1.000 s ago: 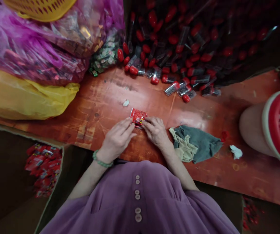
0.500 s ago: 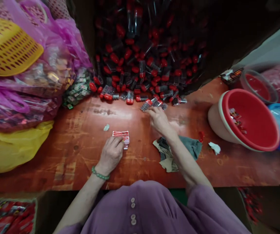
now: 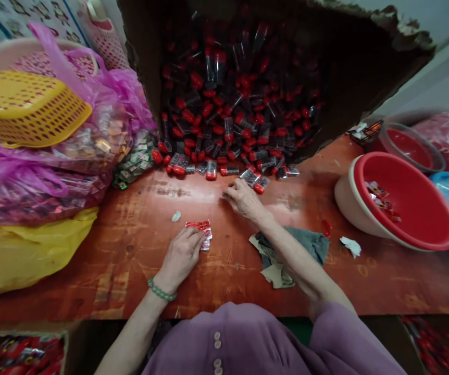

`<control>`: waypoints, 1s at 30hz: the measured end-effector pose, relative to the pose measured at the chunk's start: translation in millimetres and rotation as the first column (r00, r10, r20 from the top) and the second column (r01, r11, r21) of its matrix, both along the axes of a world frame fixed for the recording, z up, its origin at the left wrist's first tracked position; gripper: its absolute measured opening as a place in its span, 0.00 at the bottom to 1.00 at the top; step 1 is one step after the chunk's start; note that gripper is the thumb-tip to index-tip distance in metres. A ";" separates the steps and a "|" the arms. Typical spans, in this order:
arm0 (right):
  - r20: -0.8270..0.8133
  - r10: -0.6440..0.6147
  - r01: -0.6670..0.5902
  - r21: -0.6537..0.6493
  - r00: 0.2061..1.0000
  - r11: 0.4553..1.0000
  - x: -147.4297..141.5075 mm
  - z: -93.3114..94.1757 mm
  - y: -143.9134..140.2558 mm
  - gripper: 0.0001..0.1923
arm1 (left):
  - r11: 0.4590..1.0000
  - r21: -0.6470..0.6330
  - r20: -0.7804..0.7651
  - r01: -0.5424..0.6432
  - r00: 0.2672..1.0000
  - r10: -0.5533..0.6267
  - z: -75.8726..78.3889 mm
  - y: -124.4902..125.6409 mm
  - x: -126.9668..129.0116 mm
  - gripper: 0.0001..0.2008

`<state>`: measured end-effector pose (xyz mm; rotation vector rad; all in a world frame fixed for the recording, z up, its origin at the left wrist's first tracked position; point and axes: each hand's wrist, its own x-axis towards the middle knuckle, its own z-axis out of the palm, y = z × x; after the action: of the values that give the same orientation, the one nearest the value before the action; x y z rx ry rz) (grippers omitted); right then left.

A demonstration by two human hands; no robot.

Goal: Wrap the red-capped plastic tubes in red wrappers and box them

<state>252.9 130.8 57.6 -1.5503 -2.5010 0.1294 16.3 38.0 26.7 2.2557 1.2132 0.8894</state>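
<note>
One left hand (image 3: 181, 254), fingers narrow, holds red packet (image 3: 201, 226); right hand (image 3: 244, 200), fingers curled beside red-capped tubes (image 3: 250, 177), contents indeterminable.

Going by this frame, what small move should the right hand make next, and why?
Probably draw the right hand back to the red packet: its fingers are bunched close to the red-capped tubes, perhaps around something too small to make out, while the left hand has its fingers on the packet, nearer the person.
</note>
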 end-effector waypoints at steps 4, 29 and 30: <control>-0.471 -0.055 0.063 0.002 0.880 0.998 -8.2 1.9 -31.6 0.06 | 0.996 -0.085 0.100 -0.013 0.995 0.021 -0.4 8.5 -5.6 0.10; -0.626 0.084 -0.149 -0.052 0.775 0.987 -26.8 39.1 -134.0 0.11 | 0.989 0.145 0.159 -0.009 0.987 -0.014 45.3 -17.7 -16.9 0.05; -0.601 0.081 -0.160 -0.079 0.795 0.984 -24.6 40.9 -135.2 0.11 | 0.990 0.141 0.166 0.001 0.986 -0.025 43.6 -18.3 -17.3 0.05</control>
<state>228.3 -4.5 98.5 -1.1386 -2.0973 0.6957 -1.0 19.7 70.2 2.2406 1.0904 1.1672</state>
